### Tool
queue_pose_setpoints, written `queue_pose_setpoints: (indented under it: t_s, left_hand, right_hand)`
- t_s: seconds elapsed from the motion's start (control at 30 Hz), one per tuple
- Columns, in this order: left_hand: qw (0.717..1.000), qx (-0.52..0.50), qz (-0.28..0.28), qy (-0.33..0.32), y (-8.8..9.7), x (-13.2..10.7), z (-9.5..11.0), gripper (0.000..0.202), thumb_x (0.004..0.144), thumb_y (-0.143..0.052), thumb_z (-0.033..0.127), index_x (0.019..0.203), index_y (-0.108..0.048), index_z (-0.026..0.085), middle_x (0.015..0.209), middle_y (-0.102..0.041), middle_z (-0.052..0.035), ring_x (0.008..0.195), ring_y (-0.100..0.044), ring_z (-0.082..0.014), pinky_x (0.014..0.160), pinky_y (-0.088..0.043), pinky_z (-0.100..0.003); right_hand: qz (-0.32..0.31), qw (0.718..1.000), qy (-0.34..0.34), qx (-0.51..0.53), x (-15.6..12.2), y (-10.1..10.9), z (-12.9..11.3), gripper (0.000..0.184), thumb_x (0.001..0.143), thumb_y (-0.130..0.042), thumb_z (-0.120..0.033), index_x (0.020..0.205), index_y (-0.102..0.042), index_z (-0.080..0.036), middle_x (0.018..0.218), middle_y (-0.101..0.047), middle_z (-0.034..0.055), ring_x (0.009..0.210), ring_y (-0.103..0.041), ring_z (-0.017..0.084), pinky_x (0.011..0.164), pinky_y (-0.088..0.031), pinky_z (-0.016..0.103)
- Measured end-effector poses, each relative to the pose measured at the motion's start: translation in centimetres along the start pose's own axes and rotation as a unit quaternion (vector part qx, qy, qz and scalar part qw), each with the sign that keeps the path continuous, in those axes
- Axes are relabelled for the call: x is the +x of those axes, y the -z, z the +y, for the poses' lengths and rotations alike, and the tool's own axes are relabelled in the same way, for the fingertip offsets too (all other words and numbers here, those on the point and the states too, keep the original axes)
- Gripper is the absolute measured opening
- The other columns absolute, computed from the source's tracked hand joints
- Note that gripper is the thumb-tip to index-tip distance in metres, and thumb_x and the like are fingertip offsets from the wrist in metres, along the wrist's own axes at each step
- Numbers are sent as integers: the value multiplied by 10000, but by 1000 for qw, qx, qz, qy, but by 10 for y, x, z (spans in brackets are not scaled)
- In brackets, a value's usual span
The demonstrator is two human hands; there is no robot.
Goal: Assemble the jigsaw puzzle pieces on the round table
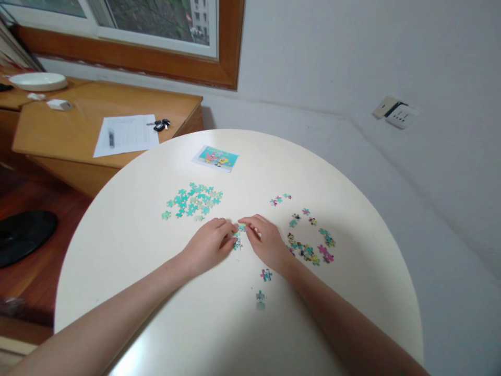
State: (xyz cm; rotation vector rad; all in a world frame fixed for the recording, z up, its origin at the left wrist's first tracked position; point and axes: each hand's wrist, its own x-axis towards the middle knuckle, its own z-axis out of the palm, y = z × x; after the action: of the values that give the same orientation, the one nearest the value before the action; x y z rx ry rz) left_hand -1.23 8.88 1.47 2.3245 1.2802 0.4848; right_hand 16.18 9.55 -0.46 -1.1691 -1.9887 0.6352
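Observation:
Both hands rest on a round cream table (129, 245), fingertips meeting over a small cluster of joined puzzle pieces (237, 241). My left hand (209, 244) has its fingers curled and pinched on those pieces. My right hand (265, 241) pinches a teal puzzle piece (242, 227) at the cluster's top edge. A pile of teal pieces (193, 201) lies beyond the left hand. Mixed coloured pieces (311, 243) are scattered right of the right hand. Two loose pieces (266, 274) (260, 296) lie near my right wrist.
A puzzle reference picture (215, 157) lies at the table's far side. A wooden desk (70, 133) at the left carries a paper sheet (126, 134), keys (162, 124) and a white plate (38, 81). A wall socket (396, 112) sits on the right wall. A black round object (23, 235) lies on the floor.

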Motion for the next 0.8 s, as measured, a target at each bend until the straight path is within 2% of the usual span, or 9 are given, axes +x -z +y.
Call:
queue_pose_setpoints:
  t_s: [0.53,0.8]
  left_hand:
    - [1000,-2,9,0,-1,1,-1,125,806,-497,152,884,-594,164,744,-572,-47,772,-538,-187,724,-445,-318]
    - [1000,4,0,10,0,1,1,100,807,-502,144,857,-587,159,730,-558,-40,754,-532,-181,700,-432,-303]
  right_hand:
    - [11,1000,-7,-2,0,0,-2,174,817,-471,-119,824,-621,-207,793,-646,31,729,-585,143,690,-469,270]
    - [-4,1000,-6,-13,-1,0,-2,177,764,-470,-83,782,-601,-200,739,-636,16,662,-562,134,654,-448,258]
